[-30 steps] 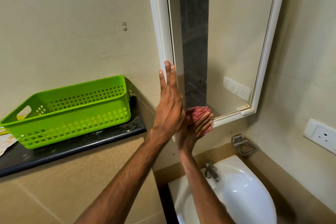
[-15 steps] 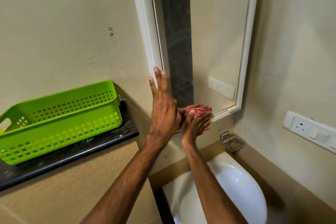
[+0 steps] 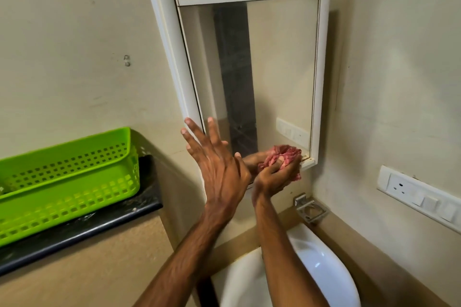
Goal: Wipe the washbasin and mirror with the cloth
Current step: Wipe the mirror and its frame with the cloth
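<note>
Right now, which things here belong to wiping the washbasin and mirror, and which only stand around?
For the job: cloth, gripped by the right hand; mirror; washbasin; left hand, open, at the mirror's edge.
Only around: green basket on the black shelf; metal holder; wall socket.

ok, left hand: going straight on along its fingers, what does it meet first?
Probably the mirror frame, left side: the left hand points up, fingertips overlapping that edge. Depth is unclear; it may be touching.
</note>
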Available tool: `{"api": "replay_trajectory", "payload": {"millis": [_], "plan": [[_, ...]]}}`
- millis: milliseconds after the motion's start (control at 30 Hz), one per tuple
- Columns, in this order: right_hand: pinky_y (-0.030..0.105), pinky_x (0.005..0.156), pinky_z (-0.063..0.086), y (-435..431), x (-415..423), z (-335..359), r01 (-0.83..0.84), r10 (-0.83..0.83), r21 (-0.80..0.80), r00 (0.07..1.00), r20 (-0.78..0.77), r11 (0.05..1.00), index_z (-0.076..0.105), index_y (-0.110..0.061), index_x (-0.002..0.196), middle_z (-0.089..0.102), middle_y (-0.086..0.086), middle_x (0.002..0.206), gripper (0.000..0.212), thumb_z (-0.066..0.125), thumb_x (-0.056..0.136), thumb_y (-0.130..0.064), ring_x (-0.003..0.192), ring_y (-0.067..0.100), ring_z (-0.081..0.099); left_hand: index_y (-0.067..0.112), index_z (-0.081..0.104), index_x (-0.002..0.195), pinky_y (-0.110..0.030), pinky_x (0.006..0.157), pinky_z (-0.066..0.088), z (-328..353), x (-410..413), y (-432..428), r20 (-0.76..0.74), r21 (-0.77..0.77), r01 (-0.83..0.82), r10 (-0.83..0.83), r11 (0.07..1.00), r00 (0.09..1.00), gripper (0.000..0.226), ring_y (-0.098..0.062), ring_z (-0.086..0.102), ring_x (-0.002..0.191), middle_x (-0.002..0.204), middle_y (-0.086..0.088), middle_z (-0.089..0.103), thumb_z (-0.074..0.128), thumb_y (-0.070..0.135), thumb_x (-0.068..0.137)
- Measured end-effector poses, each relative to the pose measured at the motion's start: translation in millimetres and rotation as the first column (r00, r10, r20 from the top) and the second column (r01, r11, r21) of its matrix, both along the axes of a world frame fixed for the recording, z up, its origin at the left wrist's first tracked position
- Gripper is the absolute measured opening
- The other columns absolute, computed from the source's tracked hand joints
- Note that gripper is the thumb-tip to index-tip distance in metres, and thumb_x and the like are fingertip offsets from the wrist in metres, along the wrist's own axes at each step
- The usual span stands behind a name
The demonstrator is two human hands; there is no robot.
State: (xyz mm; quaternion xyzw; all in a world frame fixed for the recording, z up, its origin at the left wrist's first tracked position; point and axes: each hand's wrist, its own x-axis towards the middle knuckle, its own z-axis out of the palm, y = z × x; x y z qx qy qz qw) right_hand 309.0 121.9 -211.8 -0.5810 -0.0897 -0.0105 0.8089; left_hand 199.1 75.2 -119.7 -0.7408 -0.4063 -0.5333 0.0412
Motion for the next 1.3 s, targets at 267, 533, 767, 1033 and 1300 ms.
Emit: {"api": "replay_trajectory", "payload": {"millis": [267,533,767,1033,1300], "plan": [[0.060,0.125,0.028,-8,19,-25,-0.033,0.054,-0.118,0.982,0.180,0.993,0.023,-0.012,0.164,0.024,0.012,0.171,0.060,0.039,0.108,-0.026,0.159,0.033,0.023,0.008,0.005,0.162,-0.059,0.123,-0.013,-2,19,-5,0.013,-0.042,-0.082,0.083,0.996,0.996,0.105,-0.044,-0.021,0.152,0.164,-0.027,-0.019,0.068,0.033,0.082],[0.058,0.128,0.024,-10,30,-22,-0.027,0.052,-0.195,0.991,0.126,0.980,0.021,-0.012,0.164,0.021,0.013,0.172,0.060,0.045,0.110,-0.017,0.161,0.033,0.016,0.007,0.004,0.162,-0.051,0.126,-0.008,-3,2,-8,0.065,-0.032,-0.010,0.012,0.999,0.998,0.108,-0.035,-0.019,0.155,0.164,-0.020,-0.027,0.072,0.026,0.080],[0.052,0.125,0.031,-23,-39,-40,-0.118,0.135,-0.188,0.988,0.081,0.975,0.018,-0.006,0.164,0.021,0.018,0.170,0.065,0.046,0.109,-0.024,0.154,0.039,0.027,0.007,0.002,0.162,-0.052,0.126,-0.006,-8,9,-27,0.086,-0.112,0.025,-0.016,0.993,0.996,0.111,-0.032,-0.025,0.154,0.163,-0.020,-0.029,0.074,0.020,0.078],[0.054,0.114,0.048,-23,39,-7,-0.147,0.185,0.130,0.914,-0.361,0.981,0.025,-0.011,0.160,0.044,0.018,0.159,0.054,0.044,0.110,-0.011,0.140,0.037,0.053,0.004,0.009,0.161,-0.061,0.125,0.007,-10,7,-38,0.083,-0.112,0.064,-0.055,0.992,0.995,0.103,-0.032,-0.021,0.155,0.163,-0.024,-0.027,0.072,0.025,0.082],[0.053,0.112,0.050,-30,-26,-14,-0.292,0.298,0.061,0.918,-0.263,0.954,0.014,-0.005,0.160,0.039,0.023,0.156,0.064,0.050,0.107,-0.011,0.138,0.039,0.052,0.012,0.004,0.162,-0.025,0.122,-0.006,-16,-24,-25,0.113,-0.137,0.045,-0.029,0.990,0.993,0.100,-0.024,-0.019,0.156,0.164,-0.017,-0.029,0.067,0.015,0.085]]}}
